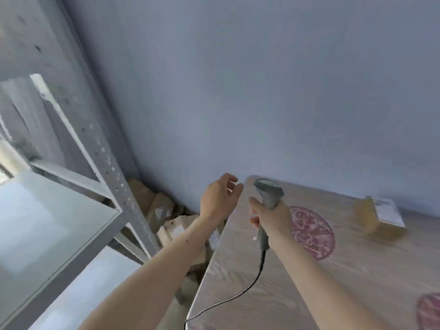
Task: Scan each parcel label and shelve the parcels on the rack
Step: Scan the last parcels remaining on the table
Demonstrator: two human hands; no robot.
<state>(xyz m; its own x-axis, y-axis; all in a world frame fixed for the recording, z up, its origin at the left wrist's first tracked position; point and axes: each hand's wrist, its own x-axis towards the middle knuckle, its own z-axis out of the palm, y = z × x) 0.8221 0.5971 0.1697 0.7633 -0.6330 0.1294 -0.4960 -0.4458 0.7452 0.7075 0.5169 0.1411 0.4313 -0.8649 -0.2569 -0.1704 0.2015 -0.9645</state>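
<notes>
Overhead, pale wall; right hand (273, 220) grips scanner (267, 201) over wood-grain table (357, 270) (left hand (219, 198) spread, empty).

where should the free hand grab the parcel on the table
Grip the parcel across its two short cardboard ends, coming down from above with the empty left hand. It lies flat, label up, clear of the scanner in the right hand.
</notes>
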